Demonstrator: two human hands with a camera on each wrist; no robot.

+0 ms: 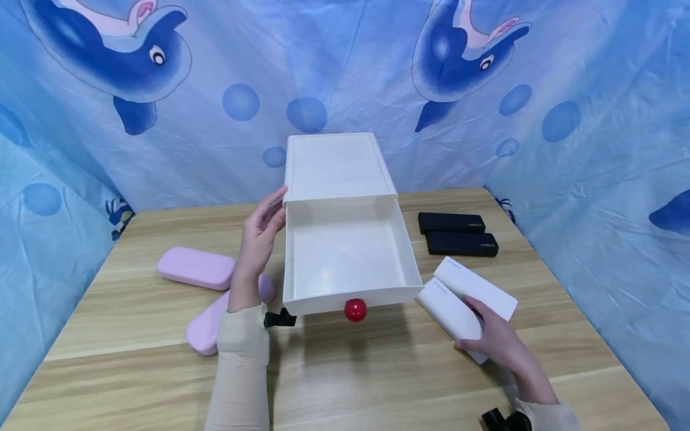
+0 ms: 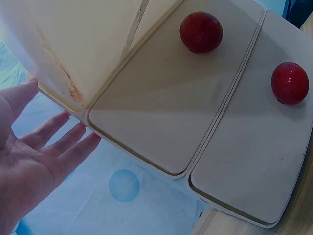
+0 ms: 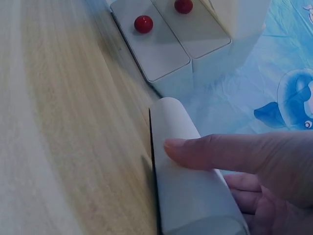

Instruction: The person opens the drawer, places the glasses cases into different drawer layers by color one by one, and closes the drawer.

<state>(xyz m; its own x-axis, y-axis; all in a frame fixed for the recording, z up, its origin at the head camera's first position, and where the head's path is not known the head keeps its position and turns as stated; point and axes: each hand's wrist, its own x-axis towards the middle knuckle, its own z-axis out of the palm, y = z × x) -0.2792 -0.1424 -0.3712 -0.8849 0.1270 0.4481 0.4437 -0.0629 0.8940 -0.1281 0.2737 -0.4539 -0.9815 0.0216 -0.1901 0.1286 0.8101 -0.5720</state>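
The right hand [image 1: 500, 338] has a white case [image 1: 451, 308] in its grip at four o'clock from the pulled-out drawer [image 1: 345, 254], while the left hand [image 1: 257, 236], fingers loosely extended, touches the white cabinet [image 1: 336, 167] at its nine o'clock side.

The drawer [image 1: 345, 248] is looking like smooth plastic. Its red knob [image 1: 355, 310] is shining. The white boxes [image 1: 450, 306] are looking smooth. The tabletop [image 1: 135, 335] is showing wood. The cloth [image 1: 356, 66] is looking crinkly.
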